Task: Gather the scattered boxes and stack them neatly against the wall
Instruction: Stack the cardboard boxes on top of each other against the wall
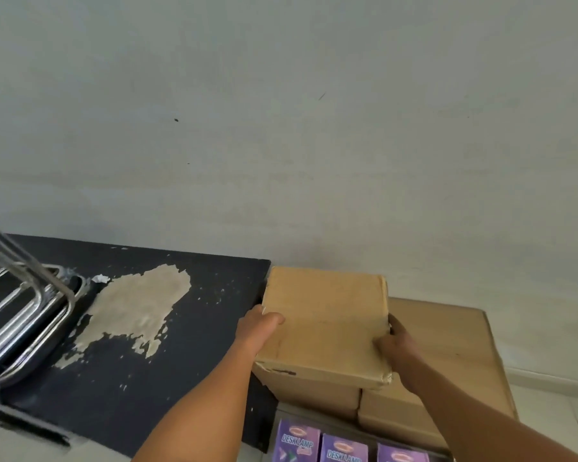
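Observation:
A plain brown cardboard box [326, 323] is held between both hands close to the pale wall [314, 128]. My left hand [257, 328] grips its left side with the thumb on top. My right hand [396, 348] grips its right side. Below and to the right lies a larger flat cardboard box [447, 341], on top of other cardboard boxes [391, 415] stacked against the wall. The held box overlaps the left part of that stack; whether it rests on it I cannot tell.
A black table [167, 345] with a patch of peeled surface stands on the left, against the wall. Chrome chair legs [20, 295] lie on its left end. Three purple desk lamp boxes [344, 445] stand on the floor in front of the stack.

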